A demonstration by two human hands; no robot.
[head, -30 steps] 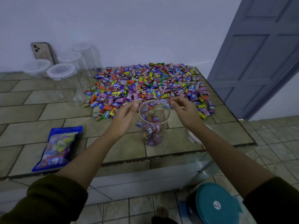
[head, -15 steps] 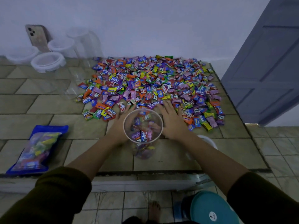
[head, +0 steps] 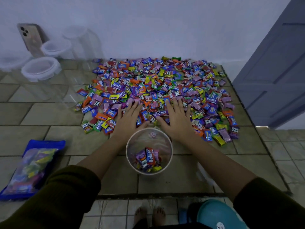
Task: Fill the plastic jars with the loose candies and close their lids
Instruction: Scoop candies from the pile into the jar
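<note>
At the near edge of the candy pile (head: 153, 93), both grips lay flat and palm-down on the wrappers. The left hand (head: 127, 119) had its fingers spread and extended, with nothing clasped. The right hand (head: 177, 120) lay likewise, fingers splayed over the candies, holding nothing. The two thumbs pointed toward each other, a few wrappers between them.

Just behind the wrists, toward the front edge of the desk (head: 49, 113), the open plastic jar (head: 149, 151) stood upright between the forearms. It was lidless and held a shallow layer of wrapped candies at its bottom, among them a red "Relaxa" wrapper.

The candy pile covered the rear right portion of the desk, reaching the back edge along the wall and close to the right edge.

At the front left corner of the desk lay a blue candy bag (head: 31, 167), flat, well apart from the jar.

At the rear left corner stood several clear jars with white lids (head: 41, 68) fitted; their exact count could not be told. A phone (head: 31, 38) leaned upright against the wall behind them.

Beyond the right edge stood a grey door (head: 272, 71). Below the front edge, a teal lid (head: 219, 215) and bare feet showed on the tiled floor.
</note>
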